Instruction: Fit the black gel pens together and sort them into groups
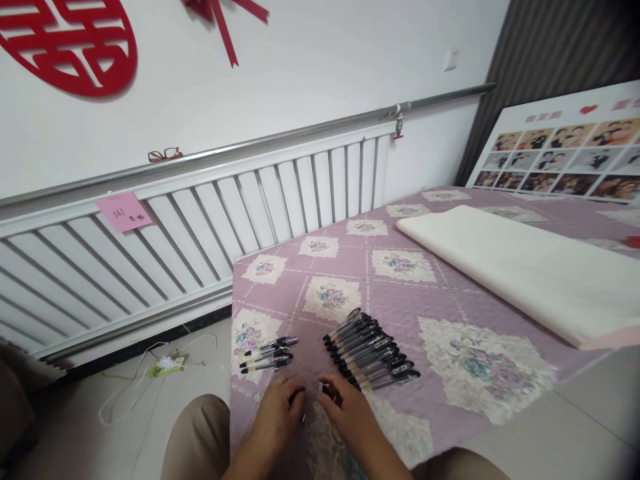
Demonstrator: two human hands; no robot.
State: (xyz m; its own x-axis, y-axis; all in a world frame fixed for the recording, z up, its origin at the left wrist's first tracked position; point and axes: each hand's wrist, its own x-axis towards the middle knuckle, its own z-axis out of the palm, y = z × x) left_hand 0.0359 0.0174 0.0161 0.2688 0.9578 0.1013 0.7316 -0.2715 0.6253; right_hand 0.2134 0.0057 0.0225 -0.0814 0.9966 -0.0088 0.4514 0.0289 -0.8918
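Note:
My left hand (281, 405) is closed near the table's front edge, with a slim, shiny pen tip (303, 419) showing below the thumb. Most of that pen is hidden by the hand. Just right of it, my right hand (350, 408) pinches a small black piece (330, 395) that looks like a pen cap. Beyond the right hand, a slanted row of several clear-barrelled pens with black ends (370, 350) lies side by side. A smaller group of several similar pens (270, 355) lies just past the left hand.
A purple floral cloth (345, 260) covers the table. On the right lies a folded cream-coloured sheet (520, 267); a photo board (560, 150) leans behind. The white radiator (200, 233) runs along the wall. A white cable (107, 407) lies on the floor.

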